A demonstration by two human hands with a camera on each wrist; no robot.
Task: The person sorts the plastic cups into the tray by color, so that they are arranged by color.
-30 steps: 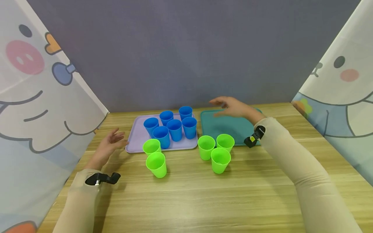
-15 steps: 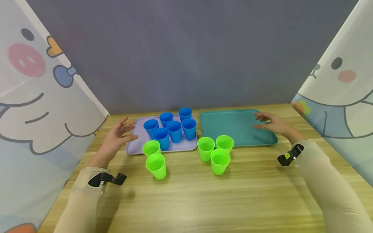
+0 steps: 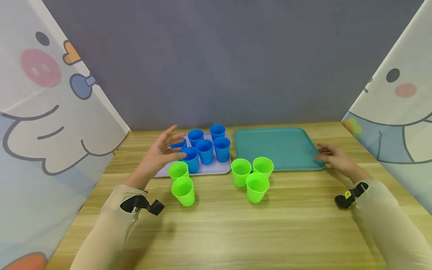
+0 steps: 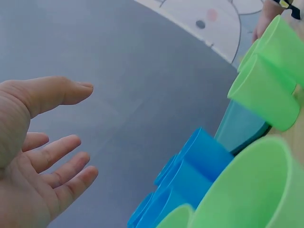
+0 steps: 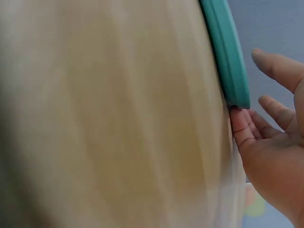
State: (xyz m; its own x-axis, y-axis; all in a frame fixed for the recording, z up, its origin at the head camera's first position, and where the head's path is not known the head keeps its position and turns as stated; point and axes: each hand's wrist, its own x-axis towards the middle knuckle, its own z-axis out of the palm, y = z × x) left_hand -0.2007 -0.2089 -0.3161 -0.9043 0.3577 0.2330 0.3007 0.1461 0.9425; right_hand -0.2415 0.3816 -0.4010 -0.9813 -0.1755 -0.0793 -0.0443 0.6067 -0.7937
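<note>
The person's right hand [image 3: 335, 157] is at the right end of the teal rectangular plastic tray [image 3: 278, 148], fingers extended and thumb standing apart above. In the right wrist view, a fingertip meets the underside of the tray's rim at a corner, so the hand touches the tray without pinching it.

The left hand [image 3: 160, 150] hangs with fingers spread and thumb apart, over the left end of the lilac rectangular plastic tray [image 3: 216, 169]. Six blue tapered plastic cups [image 3: 205, 152] stand upright on that tray; the left wrist view shows them apart from the hand, off to the side of the gap between thumb and fingers.

Two bright green tapered plastic cups [image 3: 184, 192] stand at the lilac tray's near edge, one nearer than the other. Three more green cups [image 3: 257, 188] cluster at the teal tray's near left corner, hiding part of its rim.

A narrow gap separates the trays. The pale wooden table [image 3: 236, 232] spreads broadly on the near side, with a strip right of the teal tray; the grey backdrop [image 3: 236, 75] rises just beyond both far rims.
</note>
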